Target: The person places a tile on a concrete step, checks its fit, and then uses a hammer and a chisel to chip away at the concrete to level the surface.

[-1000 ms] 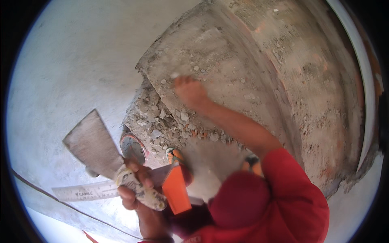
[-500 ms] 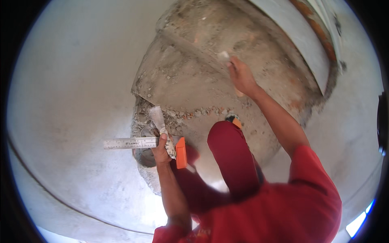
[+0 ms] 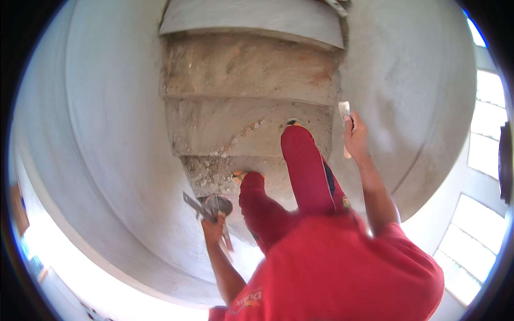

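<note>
My left hand [image 3: 213,230], low on the left, is closed around a try square [image 3: 195,205] with a grey metal blade. The scraper with a wrapped handle, plain in the earlier view, is blurred in the same grip. Just beyond these tools is a round dark container [image 3: 225,206], partly covered by them. Out to the right, my right hand [image 3: 356,136] grips a pale flat tool [image 3: 344,110] with a tan handle end; its exact kind is unclear. It is held roughly upright beside the right wall, and I cannot tell whether it touches.
Dusty bare steps [image 3: 214,125] rise ahead between smooth grey walls [image 3: 118,117]. Rubble [image 3: 211,174] lies along the lower steps on the left. A white slab [image 3: 251,21] crosses the top. My feet are on the steps; bright windows [image 3: 484,224] are far right.
The view has swung, so the steps now run straight ahead. My right hand has gone from over the steps to beside the right wall. My left hand still holds its tools, now lower.
</note>
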